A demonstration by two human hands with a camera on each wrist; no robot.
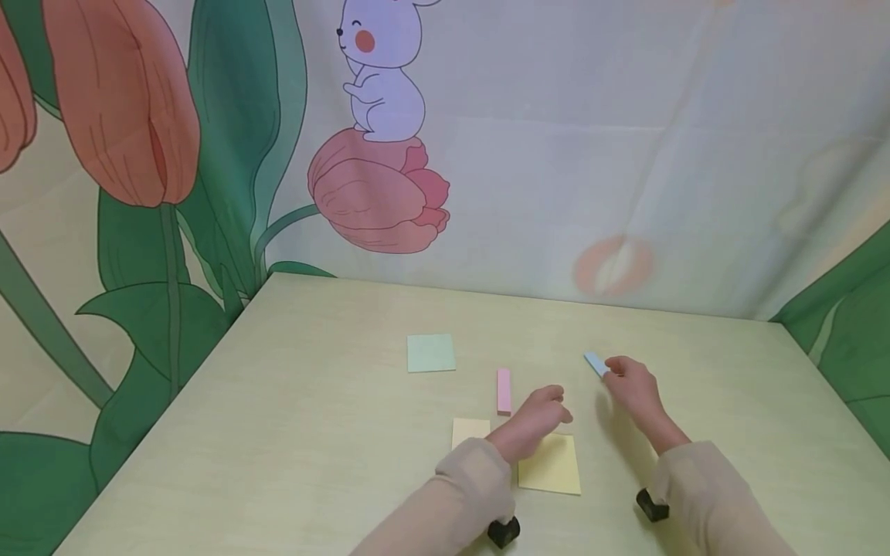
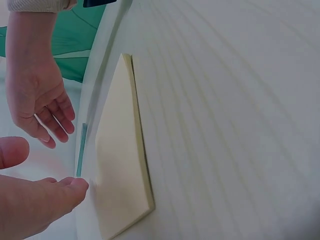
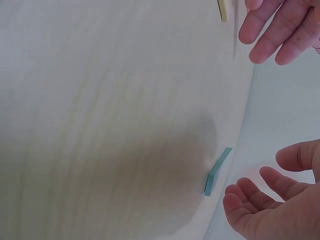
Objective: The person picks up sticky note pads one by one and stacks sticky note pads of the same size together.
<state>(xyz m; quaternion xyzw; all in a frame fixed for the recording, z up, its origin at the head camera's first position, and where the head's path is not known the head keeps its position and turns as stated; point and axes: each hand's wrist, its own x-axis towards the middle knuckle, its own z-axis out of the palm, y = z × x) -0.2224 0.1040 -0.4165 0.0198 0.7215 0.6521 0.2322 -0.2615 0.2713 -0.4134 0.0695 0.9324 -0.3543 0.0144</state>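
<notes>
My left hand (image 1: 534, 426) hovers over a square yellow sticky note pad (image 1: 551, 472), fingers loosely bent, nothing in them. Left of that wrist lies a smaller pale yellow pad (image 1: 470, 431), partly covered by the sleeve. A narrow pink sticky note pad (image 1: 504, 391) is just beyond the left hand. My right hand (image 1: 636, 392) is by a narrow blue sticky note pad (image 1: 594, 363), overlapping its near end in the head view. From the right wrist, the blue pad (image 3: 217, 172) lies on the table, with the right hand's relaxed fingers (image 3: 237, 210) beside it and a gap between thumb and fingers.
A light green square sticky note (image 1: 431, 353) lies farther back on the pale wooden table (image 1: 292, 401). Behind the table hangs a cloth (image 1: 514, 193) printed with tulips and a rabbit. Black wrist devices (image 1: 504, 533) sit under both sleeves.
</notes>
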